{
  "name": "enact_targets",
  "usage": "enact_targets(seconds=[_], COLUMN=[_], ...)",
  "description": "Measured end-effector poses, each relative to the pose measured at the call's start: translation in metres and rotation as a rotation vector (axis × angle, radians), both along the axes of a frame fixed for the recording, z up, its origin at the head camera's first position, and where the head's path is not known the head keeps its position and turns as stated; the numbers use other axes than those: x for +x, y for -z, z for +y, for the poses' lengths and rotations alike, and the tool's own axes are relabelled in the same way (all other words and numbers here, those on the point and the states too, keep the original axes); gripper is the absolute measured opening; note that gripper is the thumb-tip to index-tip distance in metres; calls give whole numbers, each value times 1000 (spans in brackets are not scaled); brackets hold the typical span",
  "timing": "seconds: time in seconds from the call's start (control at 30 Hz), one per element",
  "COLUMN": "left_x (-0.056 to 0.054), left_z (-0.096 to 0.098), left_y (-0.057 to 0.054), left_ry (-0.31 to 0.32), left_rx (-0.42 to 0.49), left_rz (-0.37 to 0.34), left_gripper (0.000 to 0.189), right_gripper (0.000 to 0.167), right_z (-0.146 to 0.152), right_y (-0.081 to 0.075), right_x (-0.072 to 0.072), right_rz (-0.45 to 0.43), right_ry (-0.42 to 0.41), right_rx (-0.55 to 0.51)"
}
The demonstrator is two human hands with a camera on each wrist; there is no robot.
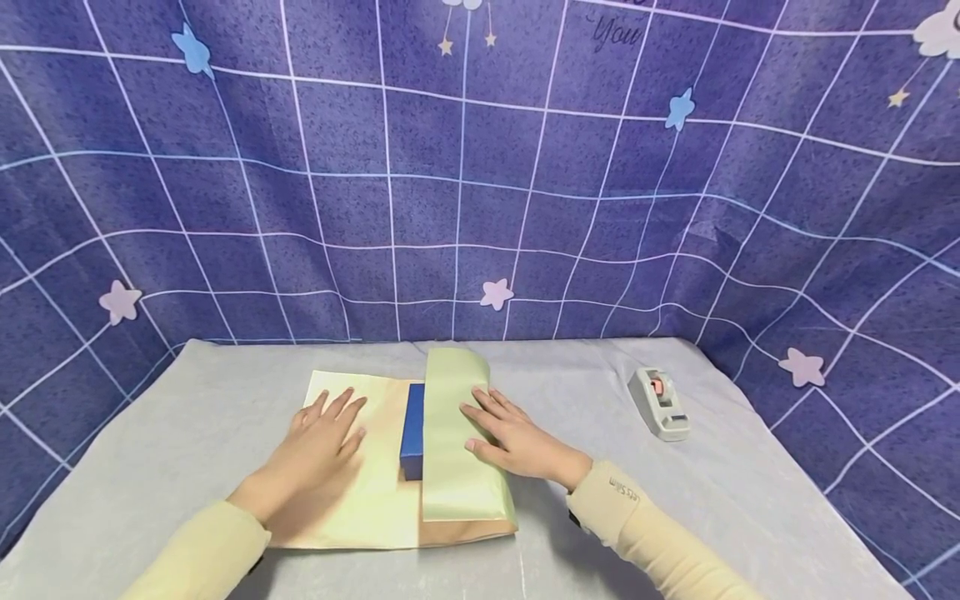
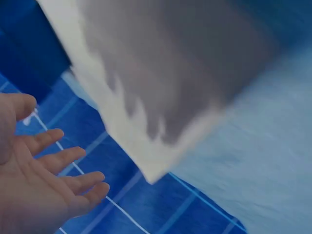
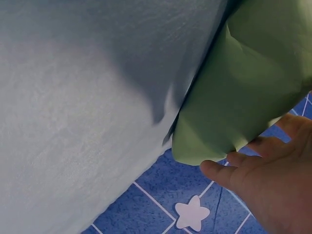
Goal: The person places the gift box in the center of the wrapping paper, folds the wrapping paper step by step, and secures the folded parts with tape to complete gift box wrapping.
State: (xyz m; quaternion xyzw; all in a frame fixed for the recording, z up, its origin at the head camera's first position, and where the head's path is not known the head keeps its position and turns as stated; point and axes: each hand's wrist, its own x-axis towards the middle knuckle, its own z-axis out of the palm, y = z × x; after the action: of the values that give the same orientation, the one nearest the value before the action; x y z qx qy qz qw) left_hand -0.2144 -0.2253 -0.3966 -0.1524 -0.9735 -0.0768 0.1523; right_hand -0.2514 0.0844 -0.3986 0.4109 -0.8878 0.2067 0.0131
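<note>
Paper sheet (image 1: 465,450), one, folded partly over one blue box (image 1: 413,429), two hands (image 1: 313,442) (image 1: 519,442), fingers (image 2: 68,158) apart

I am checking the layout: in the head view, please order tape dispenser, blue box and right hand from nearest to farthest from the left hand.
1. Blue box, just right of the left hand.
2. Right hand, farther right, on the green flap.
3. Tape dispenser, at the far right.

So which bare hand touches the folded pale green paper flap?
The right hand, resting on the pale green paper flap; the left hand is over the paper's cream side, left of the rectangular blue box.
</note>
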Motion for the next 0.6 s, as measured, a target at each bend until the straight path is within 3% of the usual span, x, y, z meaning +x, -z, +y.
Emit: enact_targets(seconds=[0.2, 0.33, 0.6], left_x=[1, 3, 2], left_z=[-38, -60, -83], left_y=[7, 13, 27], left_ry=[-69, -119, -159], left_rx=[-39, -76, -159], left_rz=[6, -39, -80], left_gripper=[39, 41, 49], right_gripper=[55, 55, 56], right_z=[0, -1, -1], right_y=[-1, -2, -1], right_x=[0, 1, 1], right_rz=[0, 2, -2], right_ry=[-1, -2, -3], right_rx=[0, 6, 16])
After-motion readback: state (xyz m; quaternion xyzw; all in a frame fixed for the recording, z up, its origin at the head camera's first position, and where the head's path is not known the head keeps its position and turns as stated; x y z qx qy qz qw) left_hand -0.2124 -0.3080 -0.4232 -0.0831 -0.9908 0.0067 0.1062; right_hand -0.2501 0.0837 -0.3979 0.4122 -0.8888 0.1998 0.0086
